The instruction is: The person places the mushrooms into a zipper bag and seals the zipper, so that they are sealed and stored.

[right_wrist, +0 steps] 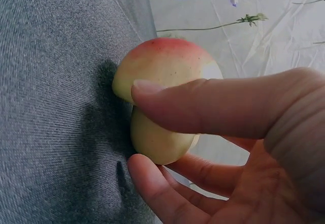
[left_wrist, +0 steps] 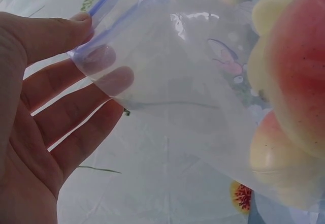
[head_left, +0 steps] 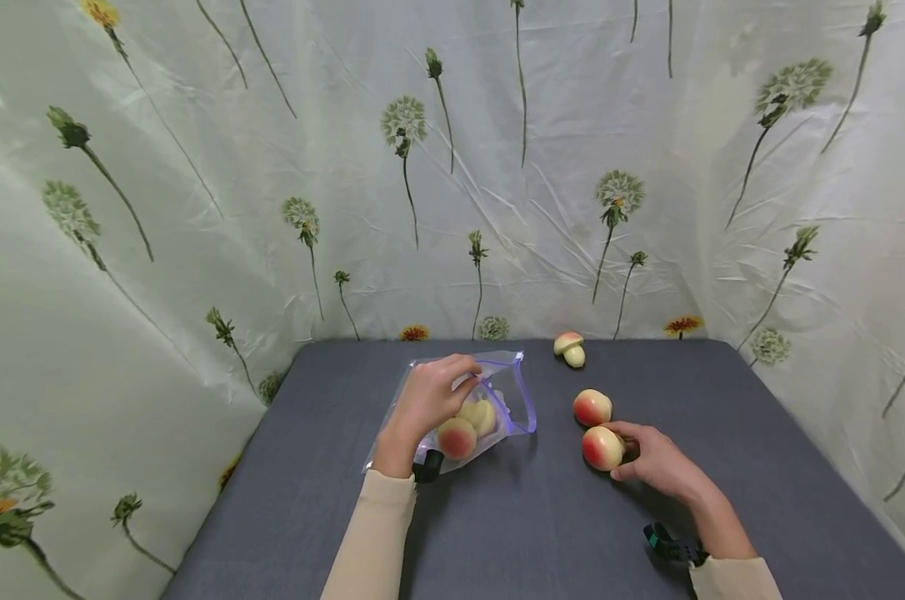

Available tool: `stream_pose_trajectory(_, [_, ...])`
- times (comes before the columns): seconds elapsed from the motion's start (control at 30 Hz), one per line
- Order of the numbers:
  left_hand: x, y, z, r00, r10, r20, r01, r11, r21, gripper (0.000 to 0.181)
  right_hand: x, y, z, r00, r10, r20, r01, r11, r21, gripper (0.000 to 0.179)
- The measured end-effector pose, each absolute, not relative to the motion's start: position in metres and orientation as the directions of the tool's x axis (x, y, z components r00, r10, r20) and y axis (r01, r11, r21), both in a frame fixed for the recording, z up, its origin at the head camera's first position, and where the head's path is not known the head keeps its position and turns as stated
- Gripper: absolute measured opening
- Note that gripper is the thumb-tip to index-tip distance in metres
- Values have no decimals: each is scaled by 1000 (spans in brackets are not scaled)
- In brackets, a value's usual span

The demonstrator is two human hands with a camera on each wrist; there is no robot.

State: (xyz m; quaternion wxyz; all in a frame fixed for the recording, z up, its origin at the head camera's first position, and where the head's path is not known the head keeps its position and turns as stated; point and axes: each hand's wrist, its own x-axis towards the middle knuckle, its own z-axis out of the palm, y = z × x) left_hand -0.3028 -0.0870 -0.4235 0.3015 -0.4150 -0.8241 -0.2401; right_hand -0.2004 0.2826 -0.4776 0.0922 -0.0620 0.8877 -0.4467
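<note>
With its thumb and fingers, my left hand (head_left: 425, 402) pinches the edge of a clear zip bag (left_wrist: 167, 82) with a purple zip strip (head_left: 528, 404). The bag's mouth gapes toward the right in the head view. Inside it lie several toy mushrooms (head_left: 457, 438) with red and yellow caps. My right hand (head_left: 658, 460) grips another toy mushroom (right_wrist: 160, 64), thumb across the cap and stem, fingers behind and below the stem. This mushroom is close to the dark table surface. Right behind it sits a second loose toy mushroom (head_left: 592, 407).
Another toy mushroom (head_left: 570, 349) lies on its side near the back edge of the dark grey table (head_left: 295, 500). A pale curtain (head_left: 490, 183) printed with dandelions hangs behind the table and along its sides. Dark bands (head_left: 673, 546) circle both wrists.
</note>
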Motion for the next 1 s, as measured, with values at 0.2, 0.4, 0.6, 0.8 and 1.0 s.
stream_pose_trajectory(0.2, [-303, -86, -421, -444, 535, 719, 843, 521, 133, 9, -200, 282, -477, -978, -193, -82, -50, 592, -804, 71])
stream_pose_trajectory(0.4, [-301, -87, -422, -455, 542, 707, 836, 532, 130, 7, -199, 277, -478, -975, -215, -47, -93, 596, -798, 61])
stream_pose_trajectory(0.6, [-300, -87, -422, -474, 551, 687, 831, 537, 143, 7, -199, 275, -481, -977, -211, -32, -107, 614, -782, 55])
stream_pose_trajectory(0.8, [-301, -87, -422, -462, 550, 695, 834, 537, 129, 7, -199, 273, -480, -986, -166, -17, -96, 648, -756, 54])
stream_pose_trajectory(1.0, [-300, -87, -421, -462, 547, 699, 834, 535, 132, 8, -200, 268, -479, -992, -128, -17, -74, 671, -738, 54])
